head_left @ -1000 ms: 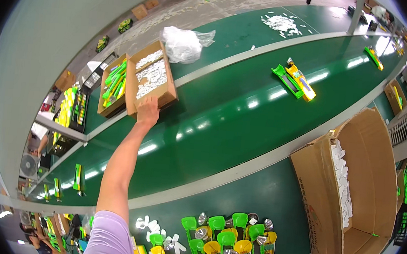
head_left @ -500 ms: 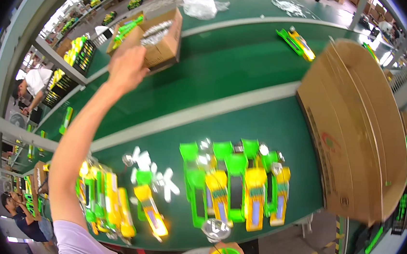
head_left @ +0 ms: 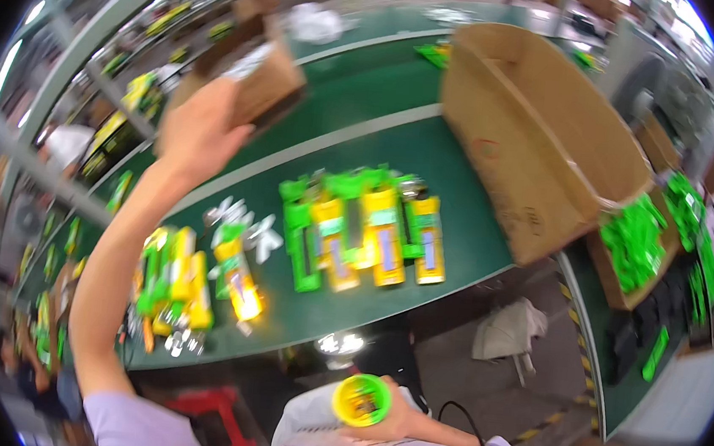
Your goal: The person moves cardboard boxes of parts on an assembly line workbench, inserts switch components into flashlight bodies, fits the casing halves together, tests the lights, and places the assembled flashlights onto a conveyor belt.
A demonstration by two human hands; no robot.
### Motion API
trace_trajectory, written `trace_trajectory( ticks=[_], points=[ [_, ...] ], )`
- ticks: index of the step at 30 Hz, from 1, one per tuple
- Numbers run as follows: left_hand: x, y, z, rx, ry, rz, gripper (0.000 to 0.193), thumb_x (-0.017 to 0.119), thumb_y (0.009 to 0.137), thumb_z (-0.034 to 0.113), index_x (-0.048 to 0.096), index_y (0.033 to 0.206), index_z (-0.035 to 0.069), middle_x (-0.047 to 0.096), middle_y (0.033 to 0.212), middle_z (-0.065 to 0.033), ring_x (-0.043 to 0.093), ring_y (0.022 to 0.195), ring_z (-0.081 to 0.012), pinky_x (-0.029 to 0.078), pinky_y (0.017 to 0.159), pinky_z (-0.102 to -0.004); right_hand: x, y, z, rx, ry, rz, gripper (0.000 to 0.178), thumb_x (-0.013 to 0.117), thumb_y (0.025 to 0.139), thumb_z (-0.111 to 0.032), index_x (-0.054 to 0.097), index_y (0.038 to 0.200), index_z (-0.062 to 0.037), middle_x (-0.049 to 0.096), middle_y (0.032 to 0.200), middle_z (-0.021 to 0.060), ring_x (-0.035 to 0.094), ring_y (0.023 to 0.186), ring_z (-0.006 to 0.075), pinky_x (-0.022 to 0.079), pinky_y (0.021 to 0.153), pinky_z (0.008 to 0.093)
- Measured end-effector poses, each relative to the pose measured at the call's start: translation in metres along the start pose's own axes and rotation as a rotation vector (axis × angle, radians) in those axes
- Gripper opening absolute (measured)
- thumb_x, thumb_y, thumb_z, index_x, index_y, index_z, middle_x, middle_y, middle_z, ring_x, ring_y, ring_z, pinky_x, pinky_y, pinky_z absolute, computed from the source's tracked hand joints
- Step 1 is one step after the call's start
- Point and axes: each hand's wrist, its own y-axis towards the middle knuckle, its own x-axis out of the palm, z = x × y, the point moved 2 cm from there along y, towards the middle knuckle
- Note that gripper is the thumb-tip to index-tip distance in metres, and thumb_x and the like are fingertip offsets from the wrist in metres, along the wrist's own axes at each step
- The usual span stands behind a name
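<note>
Beside the bench point(head_left: 466, 233), right hand point(head_left: 393, 422) is closed round the yellow-green housing point(head_left: 341, 400), held low, mouth upward, apparently keeping its inner parts point(head_left: 365, 404) visible, while left hand point(head_left: 204, 129) is at the carton point(head_left: 274, 88), blur hiding any finger grip.

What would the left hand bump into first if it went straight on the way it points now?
Probably the cardboard box with white contents, just ahead of the left hand. Blur makes it unclear whether they already touch.

Green table point(head_left: 469, 207) — casings point(head_left: 384, 241), white pieces point(head_left: 265, 239)
</note>
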Motion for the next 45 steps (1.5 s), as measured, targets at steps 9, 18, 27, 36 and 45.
trace_trajectory(
  ticks=[9,18,27,36,45],
  points=[
    [-0.029,-0.089,0.009,0.069,-0.049,-0.096,0.045,0.075,0.074,0.019,0.047,0.105,0.002,0.058,0.098,-0.0153,0.057,0.096,-0.0356,0.047,0.074,-0.0449,-0.004,-0.026,0.016,0.148,0.259,0.1,0.029,0.084,0.065,-0.005,0.057,0.077,-0.0059,0.057,0.068,-0.0004,0.052,0.06,0.0088,0.042,0.055,0.0246],
    [-0.051,-0.243,-0.032,0.002,0.098,-0.088,0.04,0.077,0.069,0.016,0.05,0.094,0.004,0.055,0.088,-0.012,0.057,0.083,-0.031,0.046,0.07,-0.0402,0.015,-0.001,0.031,0.239,0.192,0.061,0.03,0.083,0.062,-0.002,0.057,0.078,-0.0059,0.058,0.067,0.0005,0.054,0.059,0.0081,0.044,0.055,0.0245],
    [-0.083,-0.358,-0.098,-0.137,0.194,-0.065,0.038,0.075,0.071,0.014,0.051,0.098,0.002,0.055,0.087,-0.0119,0.057,0.08,-0.0311,0.046,0.07,-0.0398,0.048,0.028,0.047,0.296,0.024,-0.038,0.031,0.086,0.061,-0.011,0.06,0.078,-0.0053,0.06,0.066,0.0002,0.055,0.058,0.0081,0.045,0.056,0.0233],
    [-0.063,-0.426,-0.132,-0.301,0.232,0.003,0.033,0.072,0.073,0.007,0.052,0.099,0.0,0.057,0.092,-0.0154,0.057,0.086,-0.0349,0.046,0.075,-0.0425,0.076,0.045,0.045,0.376,-0.087,-0.196,0.032,0.084,0.064,-0.016,0.063,0.082,-0.0012,0.064,0.073,0.0036,0.055,0.065,0.0092,0.046,0.062,0.026],
    [-0.096,-0.428,-0.155,-0.423,0.276,0.146,0.035,0.072,0.076,0.003,0.052,0.105,0.0,0.057,0.098,-0.018,0.057,0.092,-0.0388,0.046,0.077,-0.0433,0.077,0.062,0.041,0.365,-0.205,-0.238,0.035,0.081,0.062,-0.019,0.064,0.089,-0.0037,0.064,0.074,0.0059,0.057,0.064,0.0164,0.047,0.066,0.029]
  ],
)
